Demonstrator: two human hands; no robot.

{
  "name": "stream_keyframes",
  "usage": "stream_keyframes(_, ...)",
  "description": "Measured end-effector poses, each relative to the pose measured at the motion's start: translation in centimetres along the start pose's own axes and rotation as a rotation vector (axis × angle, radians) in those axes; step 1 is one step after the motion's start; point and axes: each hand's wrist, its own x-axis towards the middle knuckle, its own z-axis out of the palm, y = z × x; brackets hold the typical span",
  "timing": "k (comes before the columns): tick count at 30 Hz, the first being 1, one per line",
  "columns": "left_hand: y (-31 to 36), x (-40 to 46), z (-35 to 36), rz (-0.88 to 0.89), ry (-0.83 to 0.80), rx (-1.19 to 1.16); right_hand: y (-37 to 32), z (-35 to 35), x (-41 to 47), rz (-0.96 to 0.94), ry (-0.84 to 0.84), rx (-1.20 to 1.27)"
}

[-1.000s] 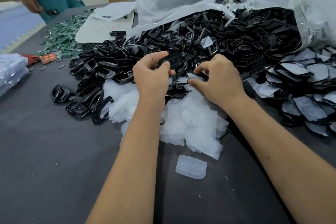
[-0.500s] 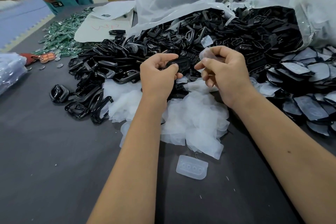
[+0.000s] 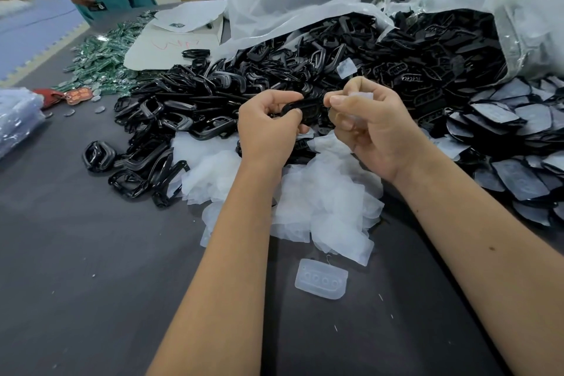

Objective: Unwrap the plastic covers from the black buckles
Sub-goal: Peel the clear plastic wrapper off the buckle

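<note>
The left hand [image 3: 268,128] pinches a glossy black plastic buckle [image 3: 300,108] above the dark buckle heap [image 3: 274,76], steadying it; the right hand [image 3: 370,128] pinches its translucent plastic cover [image 3: 361,97], seemingly peeled free for discarding.

Both my forearms reach forward from the bottom edge, bare, angled toward each other. My left hand [image 3: 268,128] is raised, back toward me, thumb and curled fingers pinching a buckle [image 3: 300,108]. My right hand [image 3: 375,128] is level with it and just beside it, fingers curled inward, thumb and forefinger pinching a cover [image 3: 361,97]. The two hands are close but apart.
</note>
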Motion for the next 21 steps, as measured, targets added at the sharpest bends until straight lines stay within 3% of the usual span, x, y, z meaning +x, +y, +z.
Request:
stream_keyframes(7, -0.08, 0.15, 0.03, 0.0, 0.01, 0.005, 0.18, 0.1, 0.21, 0.004, 0.014, -0.15)
stream_keyframes(11, -0.24, 0.25, 0.07, -0.013, 0.037, -0.005, 0.07, 0.21, 0.38, 0.047, 0.014, -0.089)
stream_keyframes(21, -0.56, 0.47, -0.15, -0.031, 0.066, -0.018, 0.74, -0.42, 0.39, -0.091, 0.023, -0.232)
